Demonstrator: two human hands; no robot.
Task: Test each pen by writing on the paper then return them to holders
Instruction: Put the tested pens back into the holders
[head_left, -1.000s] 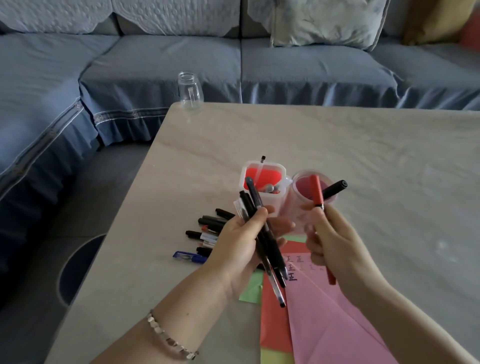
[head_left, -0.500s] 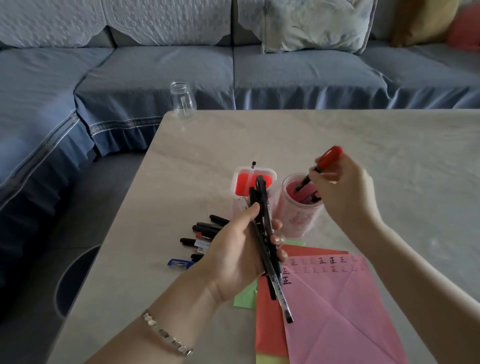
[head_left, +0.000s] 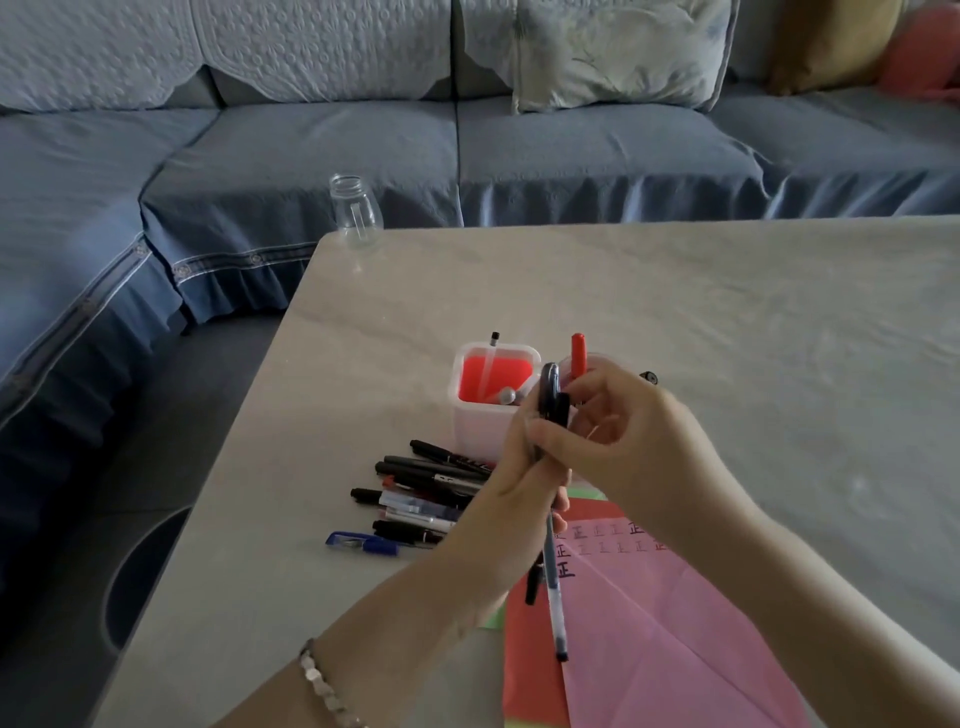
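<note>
Round holder (head_left: 597, 359) is almost fully hidden behind the right hand (head_left: 628, 447); only a bit of pink rim shows, with 1 red pen (head_left: 578, 354) standing upright out of it and a black pen end (head_left: 649, 377) peeking past the knuckles. Fingers are motion-blurred, so it's not readable which pen the right hand has. Left hand (head_left: 511, 491) comes in from bottom left, palm turned toward the right, fingers wrapped round a bundle of pens (head_left: 555, 587) held near vertical above the paper: black caps up by the holders, a clear barrel hanging lowest with its tip down. Right forearm enters from bottom right; the wrist bends left and the thumb and fingertips close on the upper part of that bundle, so both hands meet on it just in front of the holders. Square holder (head_left: 470, 415) sits just left of the hands, red inside, 1 thin clear pen leaning in it plus something small and grey that can't be identified. Pink paper (head_left: 675, 629) lies under the bundle with rows of written marks at its top edge, partly covered by the right wrist; it overlaps a red sheet (head_left: 530, 675), and a green sheet (head_left: 496, 619) shows only as a sliver. Loose pens (head_left: 431, 486) are piled on the table (head_left: 727, 322) left of the left hand, a blue pen (head_left: 363, 543) nearest. Bracelet (head_left: 324, 686) on the left wrist. Glass jar (head_left: 356, 213) at the far table corner, sofa (head_left: 571, 150) behind.
</note>
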